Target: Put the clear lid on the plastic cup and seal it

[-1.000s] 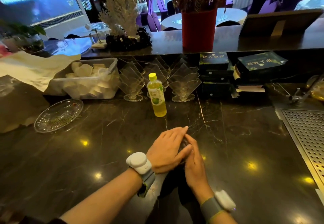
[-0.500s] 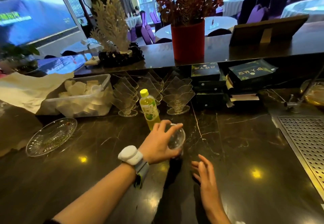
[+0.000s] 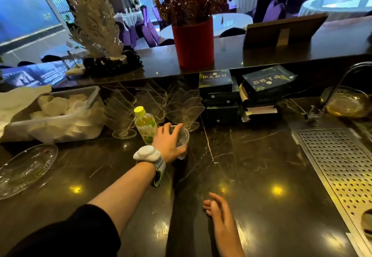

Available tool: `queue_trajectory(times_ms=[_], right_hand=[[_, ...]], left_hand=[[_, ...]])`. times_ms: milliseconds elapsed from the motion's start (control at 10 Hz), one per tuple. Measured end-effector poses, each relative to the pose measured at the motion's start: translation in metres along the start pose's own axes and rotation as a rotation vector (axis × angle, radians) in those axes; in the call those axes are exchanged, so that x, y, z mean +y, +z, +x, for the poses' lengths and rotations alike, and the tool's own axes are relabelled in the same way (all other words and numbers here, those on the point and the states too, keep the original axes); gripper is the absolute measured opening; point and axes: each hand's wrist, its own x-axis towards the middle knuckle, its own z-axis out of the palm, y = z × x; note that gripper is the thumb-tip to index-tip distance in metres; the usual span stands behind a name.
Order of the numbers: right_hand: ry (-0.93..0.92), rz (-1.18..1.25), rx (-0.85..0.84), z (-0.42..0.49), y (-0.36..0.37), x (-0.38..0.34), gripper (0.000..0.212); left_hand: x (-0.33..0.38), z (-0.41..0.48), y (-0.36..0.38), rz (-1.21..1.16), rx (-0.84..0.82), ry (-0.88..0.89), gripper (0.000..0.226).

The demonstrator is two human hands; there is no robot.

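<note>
A clear plastic cup [image 3: 182, 142] with a clear lid on top stands on the dark marble counter [image 3: 251, 176], just right of a green drink bottle [image 3: 145, 126]. My left hand [image 3: 168, 143] is stretched far forward and wraps the cup from the left, fingers over its rim and thumb low on its side. The cup's left half is hidden behind the hand. Near the front edge my right hand [image 3: 220, 214] rests low over the counter, fingers loosely apart and holding nothing.
Behind the cup stand several clear fan-shaped glass dishes [image 3: 181, 105]. A white tub of lids [image 3: 60, 113] and a glass plate [image 3: 24, 168] are at left. Dark boxes [image 3: 219, 95] sit at the back. A perforated metal drain tray [image 3: 342, 168] and a tap [image 3: 330, 95] are at right.
Both hands were pressed together over the cup near me. Since then my left hand has carried the cup forward beside the bottle, and my right hand has come off and drawn back.
</note>
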Motion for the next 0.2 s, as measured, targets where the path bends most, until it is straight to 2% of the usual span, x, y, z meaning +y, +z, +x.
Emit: queue_trajectory(times_ms=[100, 200], right_hand=[[0.008, -0.028, 0.013, 0.003, -0.001, 0.007, 0.089], [0.012, -0.029, 0.028, 0.003, 0.0, 0.006, 0.065]], left_hand=[[-0.004, -0.001, 0.005, 0.134, 0.043, 0.044, 0.082], [-0.001, -0.013, 0.003, 0.131, 0.068, 0.07, 0.084]])
